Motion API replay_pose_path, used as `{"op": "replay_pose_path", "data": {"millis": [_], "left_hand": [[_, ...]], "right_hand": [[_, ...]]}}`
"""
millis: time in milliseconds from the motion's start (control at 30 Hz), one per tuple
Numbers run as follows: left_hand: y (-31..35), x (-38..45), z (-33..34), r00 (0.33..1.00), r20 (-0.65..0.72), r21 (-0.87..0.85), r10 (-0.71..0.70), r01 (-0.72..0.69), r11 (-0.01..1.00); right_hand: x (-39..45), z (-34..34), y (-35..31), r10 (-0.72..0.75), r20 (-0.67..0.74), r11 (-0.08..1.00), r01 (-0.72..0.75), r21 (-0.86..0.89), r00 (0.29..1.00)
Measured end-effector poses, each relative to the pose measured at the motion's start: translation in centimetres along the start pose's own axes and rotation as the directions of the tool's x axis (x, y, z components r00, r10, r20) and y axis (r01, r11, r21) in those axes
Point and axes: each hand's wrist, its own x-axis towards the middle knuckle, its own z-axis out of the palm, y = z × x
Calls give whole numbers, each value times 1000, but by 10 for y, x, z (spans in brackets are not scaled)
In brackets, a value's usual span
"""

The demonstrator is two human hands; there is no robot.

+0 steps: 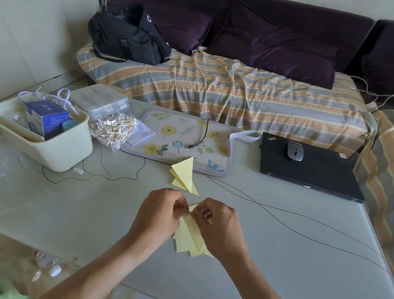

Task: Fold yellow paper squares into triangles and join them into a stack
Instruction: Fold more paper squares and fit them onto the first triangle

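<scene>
Both hands work low over the surface [278,244]. Our left hand [159,215] and right hand [219,225] have fingers clamped on the upper tip of the yellow bundle [187,236], its lower points touching the surface. Finished triangles [184,176] lie just beyond. We judge: keep edges aligned, slide tip fully into pocket, then press crease.

Your left hand [161,213] and right hand [219,225] pinch folded yellow paper [187,236] above the tabletop [277,256]; two triangles [184,175] lie beyond.
</scene>
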Motion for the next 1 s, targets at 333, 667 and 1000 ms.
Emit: {"op": "replay_pose_path", "data": {"millis": [333, 667, 1000], "left_hand": [[-6, 0, 0, 992, -48, 46, -116, 119, 992], [-10, 2, -2, 995, -82, -30, -58, 56, 998], [-9, -3, -4, 909, 189, -215, -372, 408, 888]], "right_hand": [[3, -3, 1, 67, -33, 997, -66, 26, 997], [1, -12, -2, 132, 104, 988, -139, 61, 986], [3, -18, -13, 395, 255, 813, -465, 349, 882]]}}
